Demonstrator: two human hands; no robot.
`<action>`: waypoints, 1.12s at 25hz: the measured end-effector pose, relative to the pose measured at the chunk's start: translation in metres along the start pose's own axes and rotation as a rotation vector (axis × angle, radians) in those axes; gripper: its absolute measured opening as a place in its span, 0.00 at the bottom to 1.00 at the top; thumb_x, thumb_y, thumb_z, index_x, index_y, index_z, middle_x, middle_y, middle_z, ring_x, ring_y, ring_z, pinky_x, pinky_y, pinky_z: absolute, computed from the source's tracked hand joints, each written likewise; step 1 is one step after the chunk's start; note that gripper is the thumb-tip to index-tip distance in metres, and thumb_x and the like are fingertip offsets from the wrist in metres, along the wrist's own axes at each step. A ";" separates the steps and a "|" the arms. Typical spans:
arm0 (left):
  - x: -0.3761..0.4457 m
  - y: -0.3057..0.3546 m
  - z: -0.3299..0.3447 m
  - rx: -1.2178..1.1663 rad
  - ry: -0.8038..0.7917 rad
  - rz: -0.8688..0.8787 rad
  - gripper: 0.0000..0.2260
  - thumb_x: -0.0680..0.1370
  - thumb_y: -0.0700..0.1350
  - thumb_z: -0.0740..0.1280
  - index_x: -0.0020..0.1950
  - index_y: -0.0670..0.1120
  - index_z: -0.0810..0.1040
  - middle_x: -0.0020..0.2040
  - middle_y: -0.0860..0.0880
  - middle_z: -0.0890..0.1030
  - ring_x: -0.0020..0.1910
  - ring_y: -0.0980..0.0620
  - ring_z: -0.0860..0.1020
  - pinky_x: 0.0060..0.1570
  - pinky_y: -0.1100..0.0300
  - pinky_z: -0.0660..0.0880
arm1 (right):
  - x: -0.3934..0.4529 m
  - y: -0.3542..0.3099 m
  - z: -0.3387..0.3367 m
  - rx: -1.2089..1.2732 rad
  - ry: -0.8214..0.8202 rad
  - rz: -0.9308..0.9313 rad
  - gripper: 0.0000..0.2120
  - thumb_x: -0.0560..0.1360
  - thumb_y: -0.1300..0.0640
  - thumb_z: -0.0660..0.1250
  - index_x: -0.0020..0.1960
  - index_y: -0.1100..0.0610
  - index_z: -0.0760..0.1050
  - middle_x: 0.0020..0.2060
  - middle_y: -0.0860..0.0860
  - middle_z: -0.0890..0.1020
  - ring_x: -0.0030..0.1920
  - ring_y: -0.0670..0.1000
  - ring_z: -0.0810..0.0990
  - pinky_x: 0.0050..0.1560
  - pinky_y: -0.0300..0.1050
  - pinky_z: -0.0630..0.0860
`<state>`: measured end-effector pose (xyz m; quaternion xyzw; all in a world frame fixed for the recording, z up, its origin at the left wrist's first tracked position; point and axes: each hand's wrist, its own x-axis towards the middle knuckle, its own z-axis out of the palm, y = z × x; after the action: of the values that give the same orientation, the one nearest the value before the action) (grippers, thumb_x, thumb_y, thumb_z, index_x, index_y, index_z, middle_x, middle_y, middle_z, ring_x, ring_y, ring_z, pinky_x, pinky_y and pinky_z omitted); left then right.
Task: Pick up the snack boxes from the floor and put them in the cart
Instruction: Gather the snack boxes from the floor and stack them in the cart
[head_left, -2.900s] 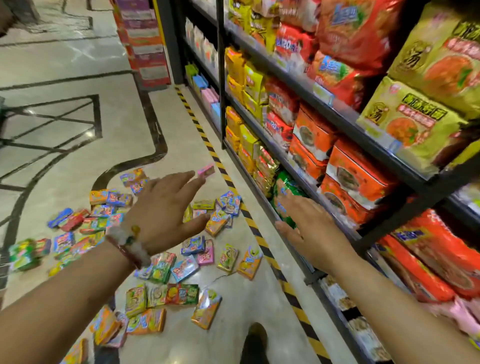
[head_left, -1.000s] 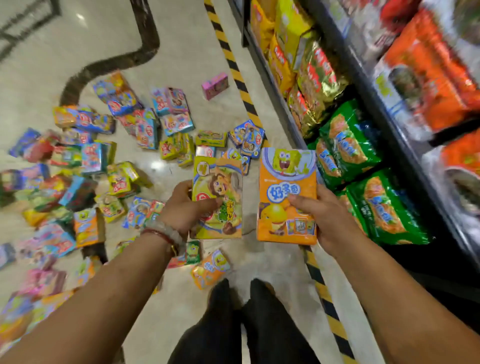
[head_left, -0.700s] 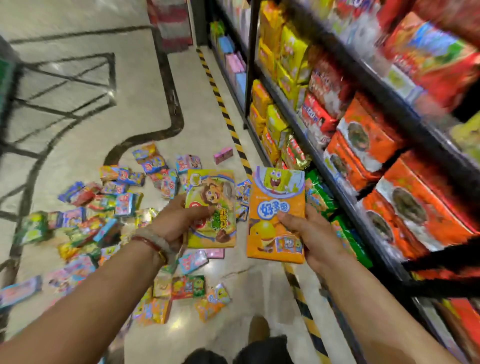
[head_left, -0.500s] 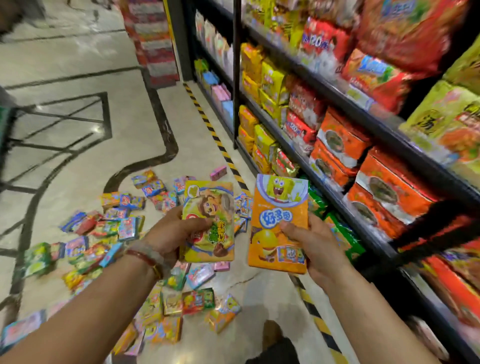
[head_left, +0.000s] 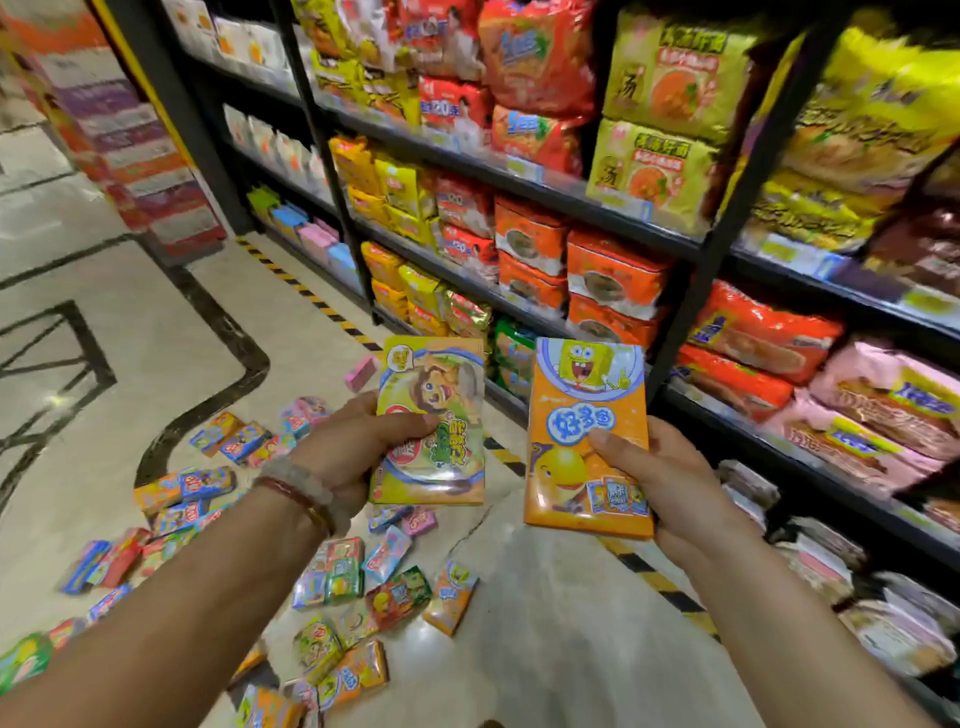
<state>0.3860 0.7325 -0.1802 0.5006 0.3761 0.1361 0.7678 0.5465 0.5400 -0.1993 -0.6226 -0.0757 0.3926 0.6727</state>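
At the centre of the view, two hands are holding one box each, upright and side by side with a gap between them. The left hand (head_left: 353, 447) is gripping the yellow box (head_left: 434, 415) at about 9 o'clock from centre — thumb lying across its front, the other fingers curled behind — and bracelets (head_left: 306, 493) are sitting on that wrist. The right hand (head_left: 670, 478) is gripping the orange box (head_left: 584, 410) at about 3 o'clock, its thumb pressing the front near the middle and its fingers wrapping the right edge from behind. Both boxes are being held off the floor, faces toward the camera.

Below them, from 6 round to 9 o'clock, loose boxes (head_left: 337, 577) are lying scattered over the floor (head_left: 545, 623), many touching or overlapping. A single pink box (head_left: 361, 371) is lying apart from the rest at about 11 o'clock, just beside the striped tape (head_left: 311, 296) that is running along the foot of the shelves (head_left: 519, 182).

Farther off, from 12 to 4 o'clock, the shelves are carrying rows of bags (head_left: 608, 270) in orange, yellow, red and pink. At 10 o'clock, far back, a stack of cartons (head_left: 140, 161) is standing — blurred.
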 end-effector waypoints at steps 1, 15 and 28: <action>-0.007 -0.002 0.017 0.025 -0.063 -0.003 0.19 0.64 0.36 0.71 0.55 0.40 0.78 0.45 0.40 0.84 0.38 0.43 0.84 0.38 0.47 0.81 | -0.018 -0.003 -0.016 0.007 0.043 -0.023 0.15 0.72 0.63 0.70 0.57 0.61 0.76 0.47 0.59 0.85 0.40 0.56 0.85 0.40 0.53 0.83; -0.173 -0.140 0.316 0.255 -0.695 -0.164 0.14 0.70 0.35 0.67 0.55 0.39 0.77 0.46 0.38 0.84 0.39 0.41 0.84 0.35 0.45 0.81 | -0.343 0.032 -0.271 0.256 0.672 -0.161 0.13 0.72 0.64 0.70 0.56 0.63 0.76 0.43 0.58 0.85 0.35 0.54 0.84 0.35 0.48 0.82; -0.342 -0.280 0.545 0.556 -1.307 -0.377 0.14 0.70 0.33 0.66 0.55 0.38 0.77 0.48 0.35 0.83 0.38 0.40 0.83 0.36 0.46 0.81 | -0.587 0.108 -0.397 0.527 1.290 -0.311 0.12 0.73 0.61 0.68 0.55 0.63 0.78 0.46 0.61 0.85 0.39 0.57 0.85 0.40 0.52 0.83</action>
<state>0.4954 0.0399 -0.1559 0.5825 -0.0583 -0.4250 0.6904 0.3347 -0.1439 -0.1540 -0.5297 0.3469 -0.1491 0.7595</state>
